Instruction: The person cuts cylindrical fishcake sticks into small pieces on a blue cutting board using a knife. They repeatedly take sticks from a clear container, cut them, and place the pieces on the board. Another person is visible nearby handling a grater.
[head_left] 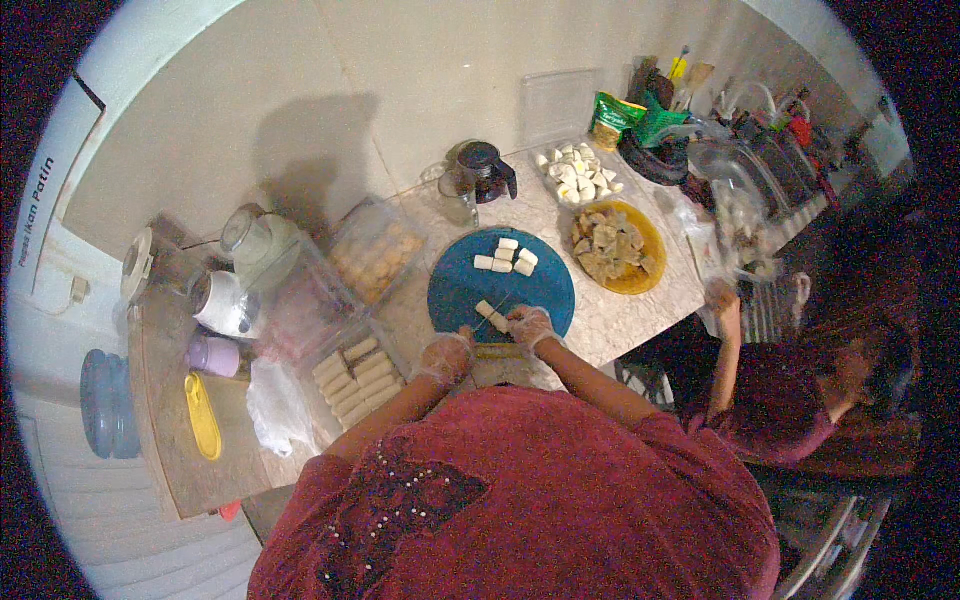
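A round blue cutting board (450, 285) lies in front of me, with several short white roll pieces (525, 262) grouped on its far half. Both my hands wear clear plastic gloves. At the board's near edge my left hand (448, 355) is closed around the end of a thin straight tool (486, 318), too fine to tell as a knife or a skewer. It crosses a white roll (500, 322) that seems split in two there. My right hand (530, 328) pinches the right part of that roll against the board.
Left of the board stand a clear tray of whole white rolls (345, 390) and a box of yellowish pieces (375, 260). To the right are a yellow plate (652, 270) of brownish chunks, a tray of white chunks (575, 175) and a co-worker's gloved hand (722, 295). A dark-lidded jug (485, 170) stands behind.
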